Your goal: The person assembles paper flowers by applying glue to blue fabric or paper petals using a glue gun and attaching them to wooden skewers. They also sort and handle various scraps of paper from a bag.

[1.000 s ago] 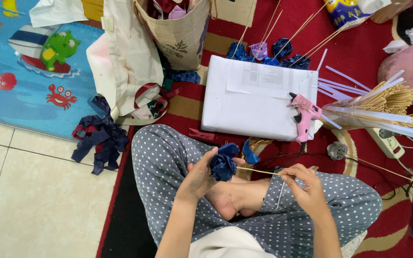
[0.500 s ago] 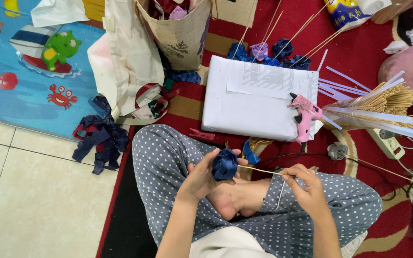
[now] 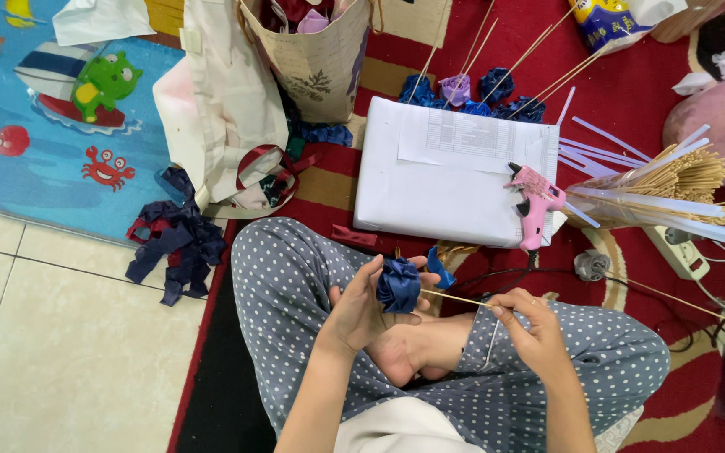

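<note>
Over the crossed legs, left hand (image 3: pixel 361 312) cups a navy ribbon rose (image 3: pixel 399 285) while right hand (image 3: pixel 530 329) pinches its bamboo skewer (image 3: pixel 455 298), steadying it.

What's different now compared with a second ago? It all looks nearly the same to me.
Very little. The left hand has closed a bit more around the dark blue ribbon flower, which now looks more tightly rolled. The right hand keeps pinching the thin wooden stick at the same spot. The pink glue gun, white box and bundle of sticks have not moved.
</note>
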